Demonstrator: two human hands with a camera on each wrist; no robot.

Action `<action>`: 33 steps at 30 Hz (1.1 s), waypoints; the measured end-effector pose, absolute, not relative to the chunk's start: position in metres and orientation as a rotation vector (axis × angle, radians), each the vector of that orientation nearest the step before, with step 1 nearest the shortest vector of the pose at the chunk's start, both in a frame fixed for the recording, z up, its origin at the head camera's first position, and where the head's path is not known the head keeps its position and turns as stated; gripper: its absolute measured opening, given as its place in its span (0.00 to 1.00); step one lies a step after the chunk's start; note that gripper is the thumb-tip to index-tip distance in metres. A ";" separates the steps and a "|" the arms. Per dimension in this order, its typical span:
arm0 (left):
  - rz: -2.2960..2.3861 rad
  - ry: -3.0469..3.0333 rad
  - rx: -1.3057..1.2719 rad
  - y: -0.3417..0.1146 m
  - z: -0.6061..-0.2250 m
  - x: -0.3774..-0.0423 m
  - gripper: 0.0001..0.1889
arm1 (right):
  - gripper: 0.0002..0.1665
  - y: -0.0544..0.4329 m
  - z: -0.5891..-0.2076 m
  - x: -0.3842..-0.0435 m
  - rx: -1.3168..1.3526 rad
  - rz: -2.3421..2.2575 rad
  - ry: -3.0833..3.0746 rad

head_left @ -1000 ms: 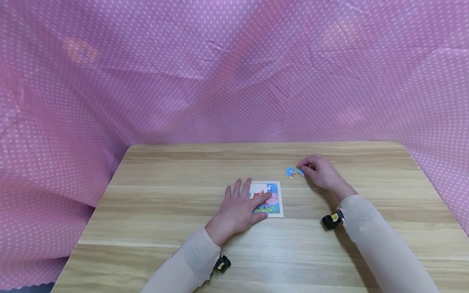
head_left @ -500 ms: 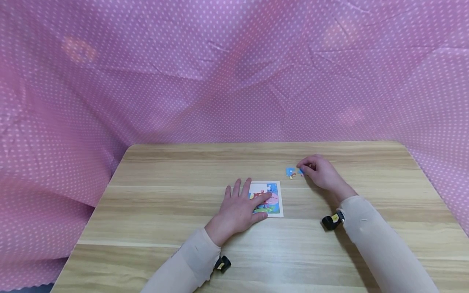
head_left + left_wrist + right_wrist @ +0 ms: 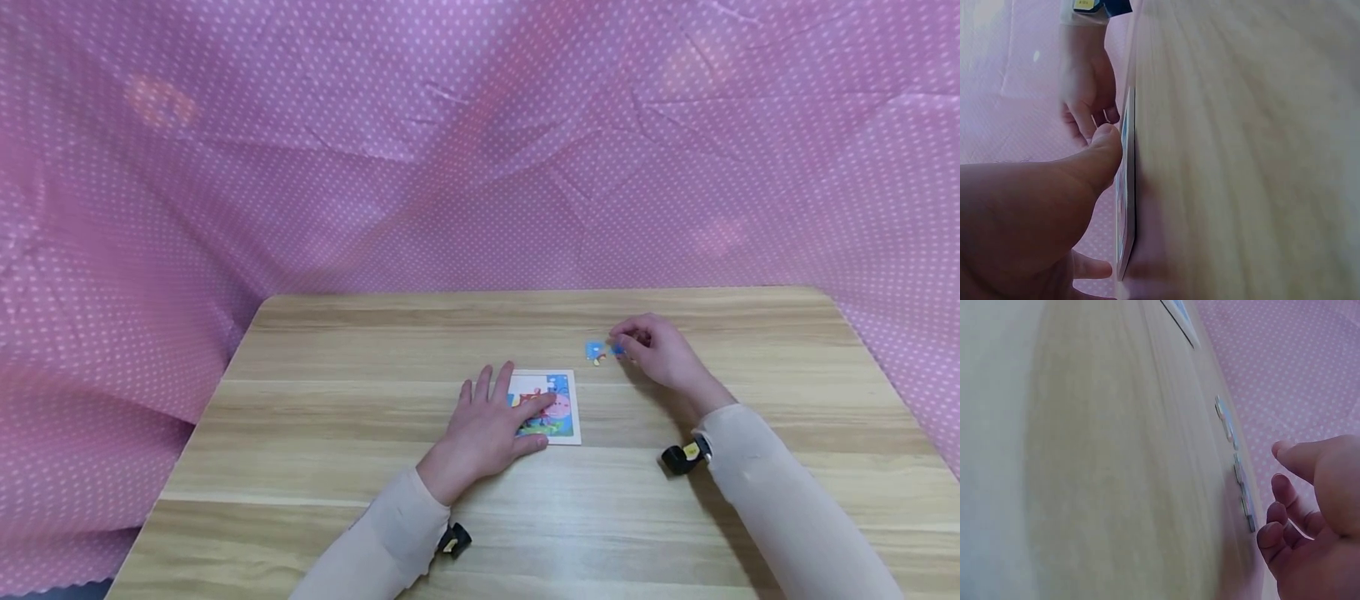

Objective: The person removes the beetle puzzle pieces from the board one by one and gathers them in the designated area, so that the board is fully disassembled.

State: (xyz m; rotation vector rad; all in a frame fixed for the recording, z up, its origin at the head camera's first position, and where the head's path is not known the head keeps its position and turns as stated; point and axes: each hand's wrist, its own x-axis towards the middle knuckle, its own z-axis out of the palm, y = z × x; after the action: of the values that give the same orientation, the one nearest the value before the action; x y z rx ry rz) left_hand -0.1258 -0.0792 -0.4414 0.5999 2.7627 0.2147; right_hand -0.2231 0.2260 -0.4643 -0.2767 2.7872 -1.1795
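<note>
My left hand lies spread over a small jigsaw puzzle board, its fingers resting across the cartoon picture. The board has a pale border and a white patch near its top, and the hand covers its left part. In the left wrist view the thumb is at the board's edge. My right hand is over the table beyond the board, fingers bent. Under its fingertips is a blue puzzle piece, partly hidden. Another blue piece lies just left. The right wrist view shows a gap between thumb and fingers, with nothing held.
The wooden table has rounded far corners. A pink polka-dot cloth hangs behind and at both sides. A black wrist camera is strapped to the right wrist, and another camera to the left.
My right hand has shifted very slightly up and to the right. The piece beneath its fingertips has moved a little to the right. The left hand and the board look almost unchanged.
</note>
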 end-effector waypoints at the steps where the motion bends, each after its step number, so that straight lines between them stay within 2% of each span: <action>1: 0.221 2.761 0.598 -0.080 -0.441 -0.125 0.33 | 0.14 0.225 -0.464 -0.222 -0.283 -1.188 2.788; 21: 0.199 2.770 0.624 -0.084 -0.443 -0.116 0.33 | 0.10 0.203 -0.457 -0.205 -0.456 -1.305 2.748; 33: 0.173 2.763 0.611 -0.083 -0.443 -0.117 0.33 | 0.12 0.184 -0.450 -0.194 -0.503 -1.270 2.668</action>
State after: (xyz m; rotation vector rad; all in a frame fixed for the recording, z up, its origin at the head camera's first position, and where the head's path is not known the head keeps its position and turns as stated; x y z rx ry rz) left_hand -0.1168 -0.0827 -0.4426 0.6109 2.7628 0.1729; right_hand -0.1939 0.1842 -0.4499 -0.5033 2.6680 -1.2697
